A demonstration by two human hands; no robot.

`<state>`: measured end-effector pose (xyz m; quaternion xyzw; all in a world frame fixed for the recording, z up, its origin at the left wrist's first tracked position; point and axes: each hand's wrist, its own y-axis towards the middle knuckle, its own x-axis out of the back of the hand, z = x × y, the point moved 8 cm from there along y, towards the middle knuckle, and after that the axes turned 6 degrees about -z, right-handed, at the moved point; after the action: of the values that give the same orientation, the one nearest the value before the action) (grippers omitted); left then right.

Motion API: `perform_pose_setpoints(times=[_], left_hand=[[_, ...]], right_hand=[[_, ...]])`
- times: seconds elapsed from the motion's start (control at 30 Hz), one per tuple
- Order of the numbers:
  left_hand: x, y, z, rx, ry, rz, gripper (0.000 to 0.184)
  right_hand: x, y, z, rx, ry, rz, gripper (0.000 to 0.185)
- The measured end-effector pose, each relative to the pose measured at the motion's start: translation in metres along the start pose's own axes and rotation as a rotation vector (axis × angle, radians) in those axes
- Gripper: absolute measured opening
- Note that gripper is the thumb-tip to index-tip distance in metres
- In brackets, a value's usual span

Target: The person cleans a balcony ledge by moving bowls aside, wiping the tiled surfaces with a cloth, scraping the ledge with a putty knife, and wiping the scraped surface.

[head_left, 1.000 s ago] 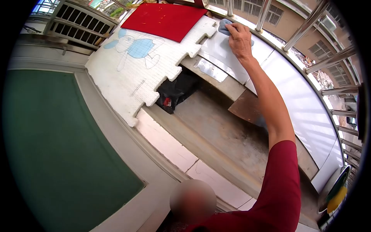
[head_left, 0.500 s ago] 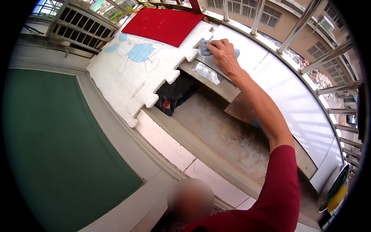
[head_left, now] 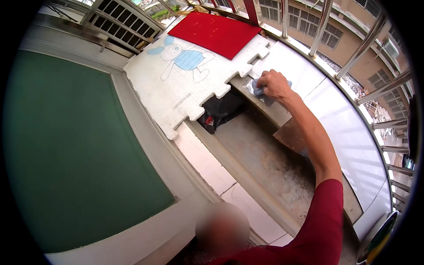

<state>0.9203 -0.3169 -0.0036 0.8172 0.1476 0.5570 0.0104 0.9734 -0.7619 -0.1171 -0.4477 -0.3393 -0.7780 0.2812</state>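
Observation:
My right hand is closed on a blue-grey cloth, which is pressed to the ledge at the inner edge of the white tiles. Part of the cloth shows on either side of my fingers. Below the hand runs a concrete ledge, and a brown board lies beside my forearm. To the left of the hand is the notched edge of a white foam mat with a blue cartoon drawing. My left hand is out of the picture.
A red mat lies on the foam mat. Metal railings run along the outer side. Inside the recess is a black plastic bag. A green panel fills the left, and a basin stands at the lower right.
My right hand has moved with the cloth from the far tiles near the railing down and inward to the ledge. The view has shifted a little, so the mats appear further right.

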Motion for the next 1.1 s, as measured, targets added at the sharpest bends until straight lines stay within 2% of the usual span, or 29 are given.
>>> perform_pose_setpoints(times=[0.03,0.1,0.17,0.23,0.33,0.37,0.43,0.5,0.53,0.63,0.7,0.77,0.83,0.9,0.97,1.03,1.07,1.1], left_hand=[[0.000,0.000,-0.001,0.012,-0.003,0.018,0.033],[0.003,-0.001,-0.004,0.043,-0.027,0.014,0.033],[0.001,0.001,-0.004,0.022,-0.057,0.004,0.032],[0.001,0.004,0.000,-0.024,-0.087,-0.029,0.030],[0.003,0.006,-0.003,-0.034,-0.079,-0.079,0.029],[0.005,0.006,-0.004,-0.030,-0.082,-0.079,0.029],[0.006,0.009,-0.006,-0.026,-0.058,-0.058,0.030],[0.006,0.011,-0.005,-0.022,-0.039,-0.054,0.031],[0.005,0.010,-0.005,-0.024,-0.037,-0.058,0.031],[0.005,0.011,-0.005,0.002,-0.042,-0.039,0.031],[0.004,0.013,-0.002,0.012,-0.039,-0.035,0.031],[0.005,0.007,-0.002,0.004,-0.035,-0.019,0.031],[0.007,0.007,-0.002,0.000,-0.030,-0.022,0.031],[0.008,0.003,-0.004,0.025,-0.043,-0.014,0.031],[0.004,0.003,-0.002,0.058,-0.069,-0.004,0.031],[0.004,0.004,0.000,0.031,-0.073,-0.036,0.030],[0.004,0.004,-0.001,0.029,-0.074,-0.041,0.030],[0.003,0.005,0.000,0.026,-0.076,-0.049,0.030]], right_hand=[[0.012,-0.006,0.001,0.019,0.034,0.076,0.026],[0.055,-0.023,-0.033,-0.099,-0.046,-0.262,0.025],[0.075,-0.054,-0.089,-0.393,-0.160,-0.472,0.029],[0.064,-0.081,-0.094,-0.491,-0.210,-0.493,0.033],[0.030,-0.088,-0.003,-0.108,-0.042,-0.293,0.034],[0.026,-0.092,0.021,0.008,0.138,-0.212,0.033],[0.052,-0.093,0.030,-0.064,0.295,-0.270,0.032],[0.082,-0.092,-0.016,-0.180,0.129,-0.542,0.033],[0.095,-0.096,-0.043,-0.315,0.014,-0.586,0.032],[0.069,-0.114,-0.095,-0.663,-0.237,-0.482,0.040],[0.035,-0.104,-0.052,-0.389,-0.090,-0.434,0.044],[0.023,-0.089,0.007,-0.139,0.189,-0.226,0.039],[0.036,-0.068,0.000,-0.183,0.244,-0.307,0.036],[0.069,-0.049,-0.032,-0.229,0.099,-0.550,0.034],[0.054,-0.040,-0.089,-0.426,-0.058,-0.525,0.036],[0.034,-0.042,-0.080,-0.479,-0.179,-0.347,0.040],[0.021,-0.040,-0.063,-0.391,-0.220,-0.273,0.043],[0.006,-0.041,-0.045,-0.247,-0.114,-0.355,0.041]])
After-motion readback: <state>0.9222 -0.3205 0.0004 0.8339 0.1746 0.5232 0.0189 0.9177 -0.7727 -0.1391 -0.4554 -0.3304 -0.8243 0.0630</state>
